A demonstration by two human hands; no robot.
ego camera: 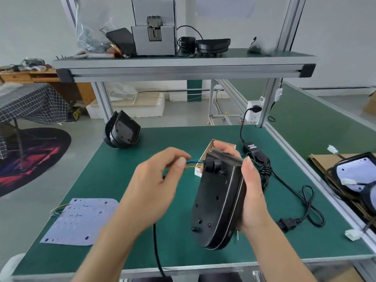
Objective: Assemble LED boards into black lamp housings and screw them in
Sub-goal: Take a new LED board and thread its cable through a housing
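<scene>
Right hand (251, 192) grips housing (218, 200); left hand (160, 180) pinches wires (194, 164). Recommend drawing them straight out, gently.

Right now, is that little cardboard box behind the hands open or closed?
Open. The cardboard box has no lid on top, and small shiny pieces show inside, though the right hand holding the black housing hides part of it.

I am watching through a single head-worn camera that is looking forward and down over the green table (114, 180). It is sitting close above the two hands, with the forearms entering from the near edge. The wide lens is bending the shelf (183, 67) at the far side and taking in floor on the left. No second view is sharing this scene.
</scene>
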